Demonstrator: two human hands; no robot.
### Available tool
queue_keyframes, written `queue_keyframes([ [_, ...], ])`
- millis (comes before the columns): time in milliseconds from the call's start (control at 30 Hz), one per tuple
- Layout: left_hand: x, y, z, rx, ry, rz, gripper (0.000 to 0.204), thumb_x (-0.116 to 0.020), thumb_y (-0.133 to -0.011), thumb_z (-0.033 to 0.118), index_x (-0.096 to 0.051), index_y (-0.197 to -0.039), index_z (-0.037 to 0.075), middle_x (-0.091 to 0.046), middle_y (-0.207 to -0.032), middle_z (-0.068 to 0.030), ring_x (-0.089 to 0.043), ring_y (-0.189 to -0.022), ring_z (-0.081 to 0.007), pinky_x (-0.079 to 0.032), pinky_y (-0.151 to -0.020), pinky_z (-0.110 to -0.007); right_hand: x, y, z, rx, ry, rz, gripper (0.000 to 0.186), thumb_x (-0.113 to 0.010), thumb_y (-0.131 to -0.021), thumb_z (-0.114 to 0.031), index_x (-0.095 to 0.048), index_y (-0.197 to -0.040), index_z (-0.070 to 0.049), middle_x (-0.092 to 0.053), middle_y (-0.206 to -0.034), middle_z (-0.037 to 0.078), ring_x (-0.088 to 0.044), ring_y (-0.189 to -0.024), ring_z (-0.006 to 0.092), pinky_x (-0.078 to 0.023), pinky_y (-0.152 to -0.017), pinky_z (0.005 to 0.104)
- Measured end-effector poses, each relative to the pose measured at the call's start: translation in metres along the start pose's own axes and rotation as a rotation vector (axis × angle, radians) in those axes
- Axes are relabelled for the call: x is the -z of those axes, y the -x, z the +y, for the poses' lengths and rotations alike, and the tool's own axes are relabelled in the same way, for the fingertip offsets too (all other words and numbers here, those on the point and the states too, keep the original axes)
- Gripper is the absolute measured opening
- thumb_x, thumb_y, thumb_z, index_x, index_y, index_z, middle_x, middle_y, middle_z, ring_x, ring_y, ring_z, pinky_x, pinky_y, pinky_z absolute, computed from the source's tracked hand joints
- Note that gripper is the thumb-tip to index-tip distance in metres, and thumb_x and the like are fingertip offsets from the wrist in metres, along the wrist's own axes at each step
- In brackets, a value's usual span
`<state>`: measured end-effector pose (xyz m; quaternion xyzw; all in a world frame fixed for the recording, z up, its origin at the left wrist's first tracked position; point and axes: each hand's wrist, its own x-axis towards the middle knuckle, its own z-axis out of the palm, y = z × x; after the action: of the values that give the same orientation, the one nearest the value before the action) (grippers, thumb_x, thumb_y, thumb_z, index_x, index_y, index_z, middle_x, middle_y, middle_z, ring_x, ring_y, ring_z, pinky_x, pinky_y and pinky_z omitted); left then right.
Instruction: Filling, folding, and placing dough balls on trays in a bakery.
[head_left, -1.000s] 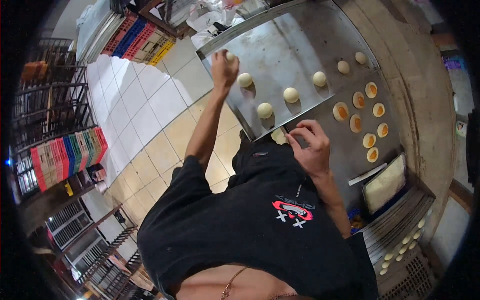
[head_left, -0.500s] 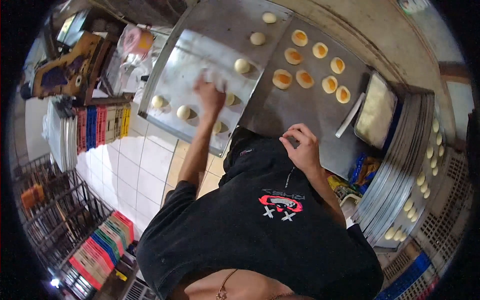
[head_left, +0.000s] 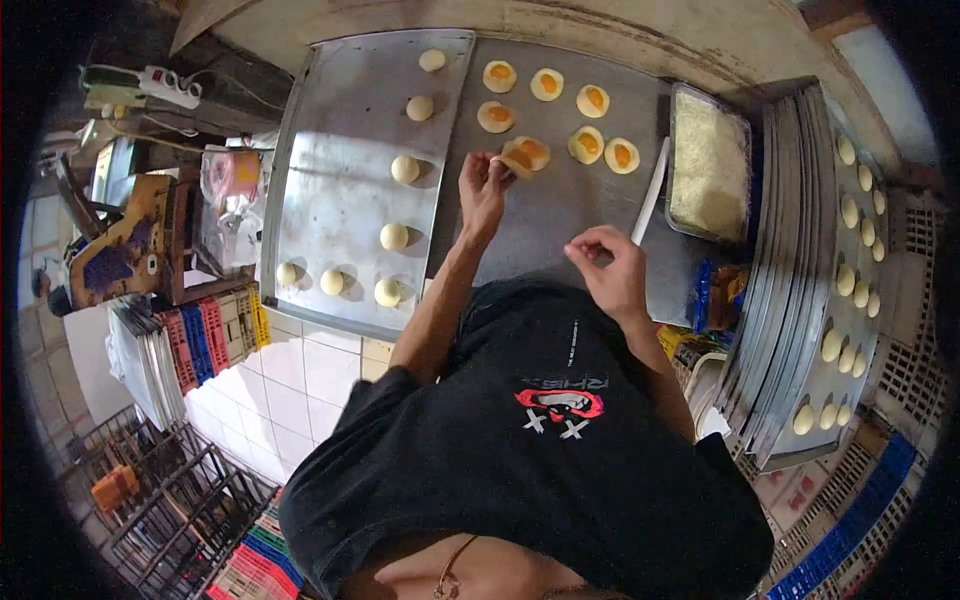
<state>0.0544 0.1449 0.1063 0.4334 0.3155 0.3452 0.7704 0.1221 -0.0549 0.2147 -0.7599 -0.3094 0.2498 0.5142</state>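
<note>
My left hand (head_left: 483, 200) pinches the left edge of a flattened dough disc (head_left: 527, 158) with orange filling, partly lifted and blurred, on the dark metal worktop (head_left: 530, 220). Several similar filled discs (head_left: 590, 145) lie around it. My right hand (head_left: 612, 270) hovers lower right, fingers curled and thumb near index, with nothing visible between them. To the left, a metal tray (head_left: 340, 140) holds several pale dough balls (head_left: 393, 237). To the right lie a pale scraper (head_left: 648, 195) and a shallow pan of cream-coloured crumbs or flakes (head_left: 705, 160).
Stacked trays (head_left: 780, 250) stand at the right, the outer one bearing pale dough pieces (head_left: 847, 280). Coloured plastic crates (head_left: 215, 335) and dark racks (head_left: 160, 490) are at the left. A power strip (head_left: 170, 88) sits at the upper left among clutter.
The view has turned. My left hand has moved rightward from the dough balls on the tray to a filled disc, now gripped. My right hand stays low with curled fingers.
</note>
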Motion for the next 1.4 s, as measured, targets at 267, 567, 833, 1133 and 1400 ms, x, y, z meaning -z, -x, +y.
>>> queue_keyframes([
  [267, -0.044, 0.085, 0.079, 0.237, 0.473, -0.215, 0.011, -0.047, -0.098, 0.011, -0.044, -0.108, 0.009, -0.06, -0.106, -0.0107, -0.062, -0.101, -0.0253, -0.053, -0.085, -0.042, 0.015, -0.031, -0.01, -0.356, -0.96, -0.113, 0.024, -0.065, -0.088, -0.01, -0.062, -0.109, 0.001, -0.066, -0.095, 0.007, -0.063, -0.084, 0.0142, -0.051, -0.076, 0.0261],
  [567, -0.086, 0.129, 0.096, -0.359, -0.322, -0.167, 0.062, -0.049, -0.094, 0.013, -0.014, -0.144, 0.003, -0.029, -0.146, -0.0259, -0.033, -0.135, -0.0355, -0.028, -0.109, -0.04, -0.006, -0.03, -0.05, 0.195, -0.123, 0.184, 0.035, -0.078, -0.076, -0.014, -0.066, -0.104, 0.004, -0.066, -0.091, 0.012, -0.065, -0.083, 0.0154, -0.052, -0.072, 0.026],
  [833, -0.069, 0.123, 0.112, -0.192, 0.142, -0.098, 0.045, -0.061, -0.092, 0.017, -0.046, -0.129, -0.004, -0.055, -0.125, -0.0126, -0.055, -0.11, -0.0181, -0.044, -0.097, -0.033, 0.015, -0.022, -0.095, 0.694, 0.175, 0.083, 0.042, -0.078, -0.068, -0.002, -0.067, -0.108, -0.001, -0.066, -0.099, 0.015, -0.066, -0.088, 0.0215, -0.053, -0.076, 0.0309],
  [1133, -0.039, 0.108, 0.145, -0.368, -0.43, -0.086, 0.037, -0.065, -0.088, 0.018, -0.059, -0.118, -0.002, -0.059, -0.12, -0.0139, -0.06, -0.107, -0.0234, -0.05, -0.086, -0.032, 0.013, -0.014, -0.091, 0.468, 0.126, -0.011, 0.045, -0.077, -0.072, -0.002, -0.06, -0.113, 0.001, -0.067, -0.096, 0.011, -0.066, -0.085, 0.0179, -0.053, -0.073, 0.0281],
  [1400, -0.036, 0.115, 0.177, -0.561, -0.656, -0.516, 0.05, -0.081, -0.07, 0.024, -0.065, -0.112, 0.003, -0.058, -0.116, -0.0165, -0.06, -0.105, -0.029, -0.049, -0.085, -0.035, 0.016, -0.018, -0.1, -0.293, -0.728, -0.382, 0.035, -0.075, -0.077, -0.003, -0.062, -0.109, 0.001, -0.064, -0.089, 0.004, -0.062, -0.083, 0.0102, -0.051, -0.075, 0.0238],
])
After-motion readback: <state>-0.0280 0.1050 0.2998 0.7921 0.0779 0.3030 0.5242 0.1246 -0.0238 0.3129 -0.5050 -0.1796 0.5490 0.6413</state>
